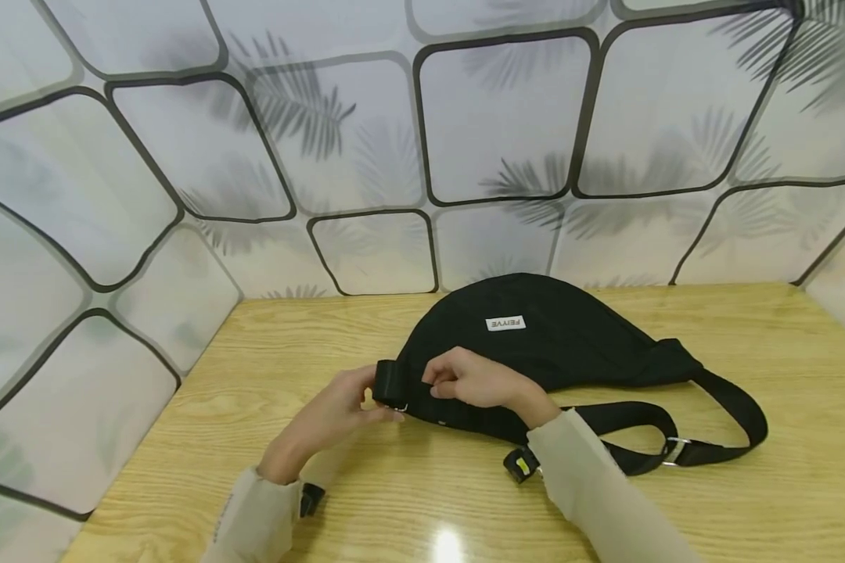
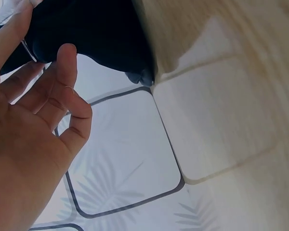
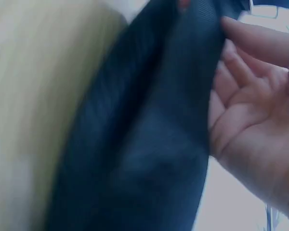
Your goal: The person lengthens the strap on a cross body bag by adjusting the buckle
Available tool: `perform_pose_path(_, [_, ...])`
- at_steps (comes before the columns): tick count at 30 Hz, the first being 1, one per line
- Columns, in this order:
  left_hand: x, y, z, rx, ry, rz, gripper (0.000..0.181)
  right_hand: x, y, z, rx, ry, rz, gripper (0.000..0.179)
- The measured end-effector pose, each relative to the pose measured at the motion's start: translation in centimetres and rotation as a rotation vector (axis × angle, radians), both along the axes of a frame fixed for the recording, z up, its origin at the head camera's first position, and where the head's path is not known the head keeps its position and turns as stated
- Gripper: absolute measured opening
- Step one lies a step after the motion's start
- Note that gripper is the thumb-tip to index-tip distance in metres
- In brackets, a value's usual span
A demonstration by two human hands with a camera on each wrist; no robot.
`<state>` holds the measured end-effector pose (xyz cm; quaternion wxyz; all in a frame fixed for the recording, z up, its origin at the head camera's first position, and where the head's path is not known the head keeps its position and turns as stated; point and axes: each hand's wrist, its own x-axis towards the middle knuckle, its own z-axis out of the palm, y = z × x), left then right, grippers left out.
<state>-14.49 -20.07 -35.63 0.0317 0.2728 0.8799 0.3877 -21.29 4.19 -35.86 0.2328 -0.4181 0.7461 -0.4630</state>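
Observation:
A black crescent-shaped waist bag (image 1: pixel 535 336) with a white label (image 1: pixel 505 323) lies on the table. My left hand (image 1: pixel 334 414) is at its left end and pinches a looped black strap (image 1: pixel 389 383) between fingers and thumb. In the left wrist view, a thin metal ring (image 2: pixel 29 51) shows by the fingertips of the left hand (image 2: pixel 33 130). My right hand (image 1: pixel 475 378) is bent over the bag's front, its fingers curled. From the right wrist, the right hand (image 3: pixel 260 101) pinches a blurred dark strap (image 3: pixel 159 134) at its upper part.
The bag's long strap (image 1: pixel 735 407) curves across the table on the right, with a metal slider (image 1: pixel 674 451) on it. Small black items sit beside the right cuff (image 1: pixel 521 464) and the left cuff (image 1: pixel 311 499). Patterned cloth walls (image 1: pixel 507 117) enclose the wooden table (image 1: pixel 394 500).

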Motion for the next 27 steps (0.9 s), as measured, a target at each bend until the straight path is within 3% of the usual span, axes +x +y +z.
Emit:
perform_pose_path(7, [0.0,0.2,-0.3,0.021,-0.011,-0.010,0.023,0.6,-0.9,0.3,-0.026,-0.028,-0.069,0.011])
perform_pose_path(12, [-0.1,0.1,-0.2,-0.008,-0.007,-0.001,0.024,-0.1,0.6,0.5,0.065,-0.053,-0.002,0.017])
perform_pose_path(17, [-0.1,-0.1,-0.1,-0.015,0.002,-0.004,0.023,-0.8,1.8,0.6,0.115,-0.059,0.059,0.011])
perform_pose_path(27, [-0.1,0.2,-0.1,-0.018,0.010,-0.016,0.028,0.1,-0.3,0.1,-0.009,-0.044,-0.011,0.015])
